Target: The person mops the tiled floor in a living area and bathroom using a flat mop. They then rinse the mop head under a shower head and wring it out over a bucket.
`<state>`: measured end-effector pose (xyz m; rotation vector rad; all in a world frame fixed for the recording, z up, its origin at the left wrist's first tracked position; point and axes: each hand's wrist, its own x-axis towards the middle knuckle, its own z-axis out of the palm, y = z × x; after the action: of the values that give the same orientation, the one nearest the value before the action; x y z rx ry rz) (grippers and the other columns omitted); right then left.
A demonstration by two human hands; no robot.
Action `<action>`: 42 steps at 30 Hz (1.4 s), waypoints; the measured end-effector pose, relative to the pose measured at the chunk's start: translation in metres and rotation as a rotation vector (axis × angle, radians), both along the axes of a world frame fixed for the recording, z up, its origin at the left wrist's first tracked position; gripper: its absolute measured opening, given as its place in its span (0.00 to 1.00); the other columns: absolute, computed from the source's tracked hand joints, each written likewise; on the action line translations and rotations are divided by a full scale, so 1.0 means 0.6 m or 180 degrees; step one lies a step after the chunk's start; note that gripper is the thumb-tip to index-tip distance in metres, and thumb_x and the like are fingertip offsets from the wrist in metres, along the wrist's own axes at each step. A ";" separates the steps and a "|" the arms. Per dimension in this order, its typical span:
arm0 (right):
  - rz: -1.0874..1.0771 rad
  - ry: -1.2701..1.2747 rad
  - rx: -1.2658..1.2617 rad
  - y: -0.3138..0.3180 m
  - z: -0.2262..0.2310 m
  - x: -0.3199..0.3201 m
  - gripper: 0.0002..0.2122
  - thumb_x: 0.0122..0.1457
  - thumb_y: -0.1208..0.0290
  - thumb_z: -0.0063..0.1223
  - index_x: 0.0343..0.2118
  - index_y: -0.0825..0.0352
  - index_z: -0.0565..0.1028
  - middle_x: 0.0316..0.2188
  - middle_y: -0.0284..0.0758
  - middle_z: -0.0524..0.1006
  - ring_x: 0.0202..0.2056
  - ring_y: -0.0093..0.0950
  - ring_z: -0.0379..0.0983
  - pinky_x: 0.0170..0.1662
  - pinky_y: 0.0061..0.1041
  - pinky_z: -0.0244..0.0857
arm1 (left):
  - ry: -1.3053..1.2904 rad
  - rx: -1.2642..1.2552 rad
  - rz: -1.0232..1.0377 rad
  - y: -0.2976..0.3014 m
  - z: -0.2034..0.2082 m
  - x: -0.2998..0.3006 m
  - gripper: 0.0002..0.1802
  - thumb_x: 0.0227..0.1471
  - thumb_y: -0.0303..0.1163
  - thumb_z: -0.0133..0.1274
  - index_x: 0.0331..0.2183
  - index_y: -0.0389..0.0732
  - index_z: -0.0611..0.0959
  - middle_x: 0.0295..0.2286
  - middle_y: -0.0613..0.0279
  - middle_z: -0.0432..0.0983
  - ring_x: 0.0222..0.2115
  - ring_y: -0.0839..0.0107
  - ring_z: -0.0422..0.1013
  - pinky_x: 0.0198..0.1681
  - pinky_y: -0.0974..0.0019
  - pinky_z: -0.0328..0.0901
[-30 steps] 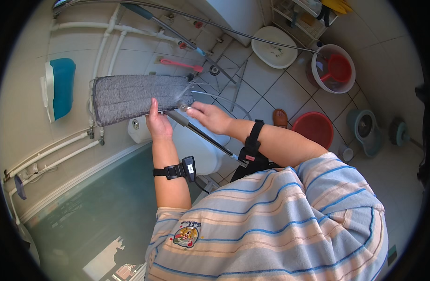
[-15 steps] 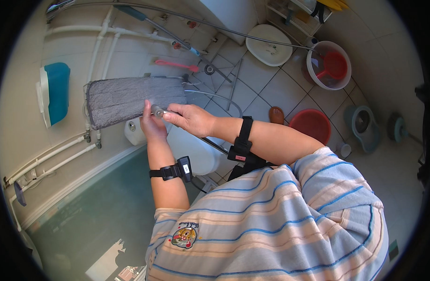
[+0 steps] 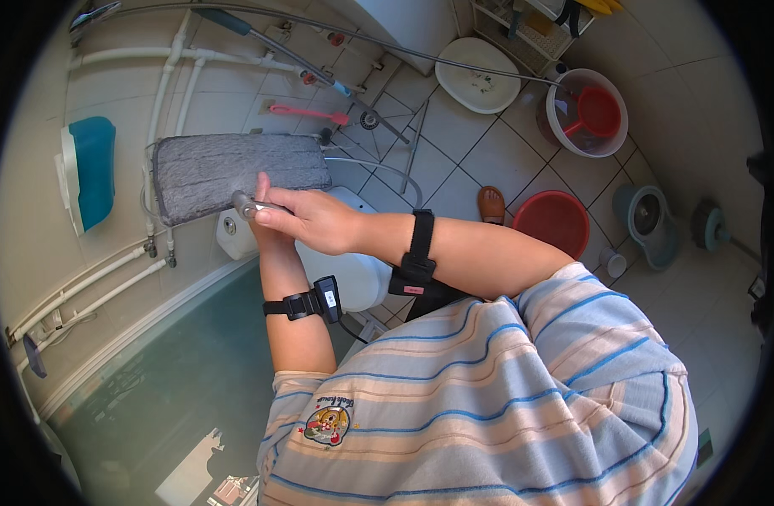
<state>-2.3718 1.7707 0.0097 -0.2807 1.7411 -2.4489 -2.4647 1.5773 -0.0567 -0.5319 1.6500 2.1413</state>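
Observation:
A flat mop's grey, rectangular pad (image 3: pixel 206 173) faces up in front of me, near the wall. My right hand (image 3: pixel 319 223) is closed round a metal spray nozzle (image 3: pixel 244 205), pointed at the pad. A pale, wet-looking patch shows on the pad just beyond the nozzle tip. Behind it, my left hand (image 3: pixel 273 240) is at the pad's near edge with the thumb up. Its other fingers are mostly covered by the nozzle and right hand; it appears to grip the mop. A grey hose (image 3: pixel 387 165) curves from the wall and passes behind my right forearm.
Left and below is a bathtub (image 3: pixel 176 337) of water. A white toilet (image 3: pixel 357 282) sits under my arms. On the tiled floor are a red basin (image 3: pixel 564 223), a bucket (image 3: pixel 615 145) with a red dipper (image 3: pixel 596 114), a white basin (image 3: pixel 478 59) and a brown slipper (image 3: pixel 491 202).
My right hand and the nozzle have moved left and slightly toward me, now covering more of my left hand. The mop pad has shifted only slightly.

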 end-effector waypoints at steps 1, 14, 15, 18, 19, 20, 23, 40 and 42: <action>0.0010 0.0000 -0.0014 -0.001 0.005 -0.007 0.24 0.61 0.45 0.37 0.38 0.65 0.70 0.32 0.48 0.75 0.38 0.46 0.71 0.41 0.39 0.63 | -0.0037 0.0189 -0.0096 0.000 -0.005 -0.003 0.15 0.52 0.40 0.56 0.34 0.38 0.76 0.28 0.65 0.69 0.33 0.73 0.68 0.36 0.64 0.63; -0.0281 -0.0428 -0.0303 0.025 -0.063 -0.038 0.21 0.63 0.50 0.39 0.31 0.66 0.70 0.19 0.30 0.66 0.23 0.21 0.61 0.28 0.22 0.59 | 0.0851 -0.0436 0.0231 0.043 0.025 0.018 0.28 0.49 0.36 0.57 0.50 0.37 0.70 0.47 0.59 0.69 0.47 0.65 0.66 0.51 0.60 0.56; -0.0237 -0.0489 -0.0265 0.026 -0.075 -0.031 0.21 0.63 0.49 0.39 0.31 0.66 0.70 0.18 0.30 0.65 0.23 0.20 0.60 0.28 0.22 0.58 | 0.0826 -0.0468 0.0270 0.046 0.028 0.019 0.29 0.49 0.36 0.58 0.51 0.37 0.70 0.48 0.58 0.68 0.48 0.65 0.64 0.53 0.58 0.55; -0.0190 -0.0580 -0.0114 0.026 -0.111 -0.018 0.21 0.64 0.49 0.38 0.31 0.66 0.70 0.18 0.29 0.64 0.22 0.20 0.59 0.26 0.22 0.57 | 0.0832 -0.0538 0.0334 0.052 0.035 0.024 0.29 0.49 0.36 0.58 0.51 0.37 0.70 0.48 0.58 0.68 0.49 0.65 0.63 0.54 0.58 0.54; -0.0194 -0.0582 -0.0088 0.025 -0.120 -0.015 0.21 0.64 0.49 0.38 0.31 0.65 0.70 0.18 0.29 0.64 0.22 0.20 0.59 0.27 0.22 0.57 | 0.0803 -0.0546 0.0364 0.053 0.036 0.026 0.29 0.49 0.35 0.58 0.51 0.36 0.70 0.48 0.58 0.68 0.49 0.65 0.63 0.54 0.58 0.54; -0.0195 -0.0587 -0.0060 0.022 -0.129 -0.013 0.21 0.64 0.49 0.38 0.30 0.65 0.69 0.18 0.29 0.64 0.22 0.20 0.59 0.27 0.22 0.57 | 0.0812 -0.0561 0.0376 0.053 0.038 0.026 0.28 0.49 0.35 0.58 0.51 0.36 0.69 0.48 0.58 0.67 0.49 0.65 0.63 0.54 0.58 0.53; -0.0228 -0.0556 0.0184 0.014 -0.148 -0.011 0.20 0.64 0.49 0.38 0.30 0.65 0.69 0.19 0.29 0.64 0.23 0.20 0.60 0.27 0.22 0.58 | 0.0885 -0.0584 0.0426 0.053 0.042 0.026 0.28 0.50 0.35 0.57 0.50 0.35 0.70 0.48 0.57 0.67 0.50 0.65 0.63 0.55 0.58 0.53; -0.0228 -0.0261 0.0073 0.349 -0.064 -0.025 0.06 0.61 0.68 0.48 0.39 0.63 0.70 0.34 0.28 0.68 0.36 0.20 0.65 0.44 0.23 0.62 | 0.1110 -0.0653 0.0993 0.015 0.038 0.020 0.30 0.46 0.33 0.61 0.48 0.30 0.71 0.48 0.55 0.68 0.49 0.65 0.62 0.56 0.61 0.53; -0.0481 0.0150 0.0291 0.384 -0.043 -0.029 0.08 0.61 0.68 0.51 0.40 0.64 0.69 0.31 0.29 0.72 0.34 0.19 0.67 0.41 0.21 0.63 | 0.1082 -0.0650 0.1037 0.010 0.033 0.017 0.30 0.45 0.33 0.62 0.49 0.30 0.71 0.48 0.56 0.68 0.50 0.65 0.62 0.56 0.61 0.53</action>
<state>-2.3894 2.0013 -0.0162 -0.2062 1.9550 -2.4731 -2.4545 1.5831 -0.0367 -0.5508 2.1082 2.4137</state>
